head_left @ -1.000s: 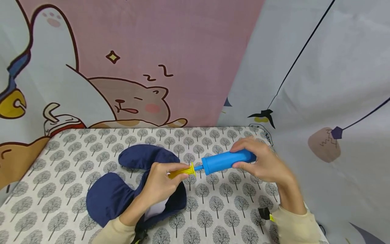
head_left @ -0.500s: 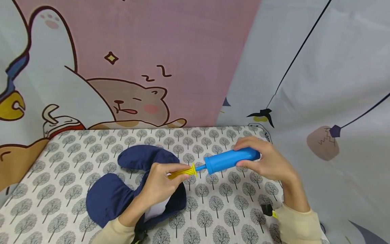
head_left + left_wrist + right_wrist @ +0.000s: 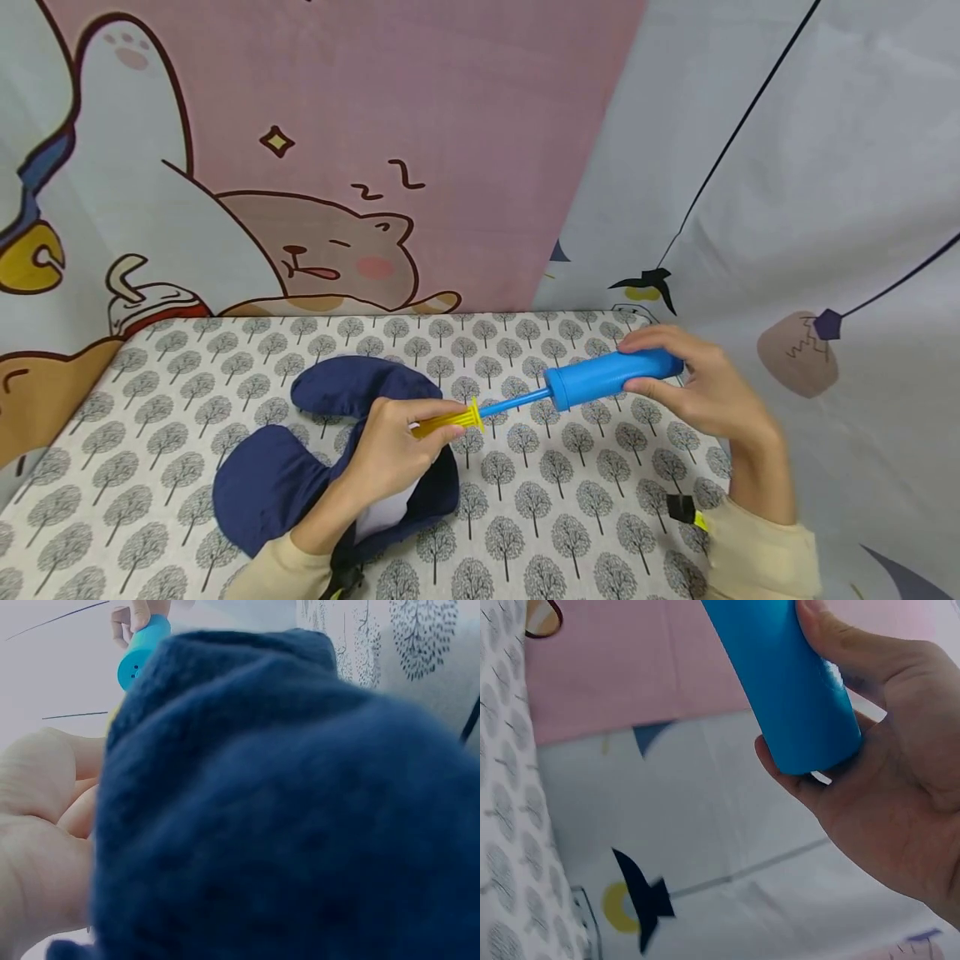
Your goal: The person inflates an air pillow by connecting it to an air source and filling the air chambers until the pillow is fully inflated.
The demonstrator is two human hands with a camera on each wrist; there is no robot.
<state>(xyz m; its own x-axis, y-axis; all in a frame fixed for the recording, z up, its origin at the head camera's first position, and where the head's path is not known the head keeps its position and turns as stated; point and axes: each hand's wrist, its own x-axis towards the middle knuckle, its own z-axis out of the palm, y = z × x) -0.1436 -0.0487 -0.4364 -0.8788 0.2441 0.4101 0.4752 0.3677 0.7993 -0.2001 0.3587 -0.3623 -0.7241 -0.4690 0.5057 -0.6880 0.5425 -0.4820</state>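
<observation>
A blue hand pump is held between both hands above the table. My left hand pinches its yellow ribbed handle between thumb and fingers. A thin blue rod runs from the handle into the barrel, a good length of it exposed. My right hand grips the barrel's far end, with the thumb along one side, as the right wrist view also shows. Under my left forearm lies a navy U-shaped neck pillow, a pale patch showing in its opening. In the left wrist view its fabric hides most of that hand.
A white cloth printed with trees covers the table. Behind it hangs a backdrop with cartoon animals, and a grey-white one rises along the right edge. Black straps hang near both cuffs.
My right hand has moved right with the pump barrel, so more of the rod shows between barrel and handle. My left hand and the neck pillow have stayed in place.
</observation>
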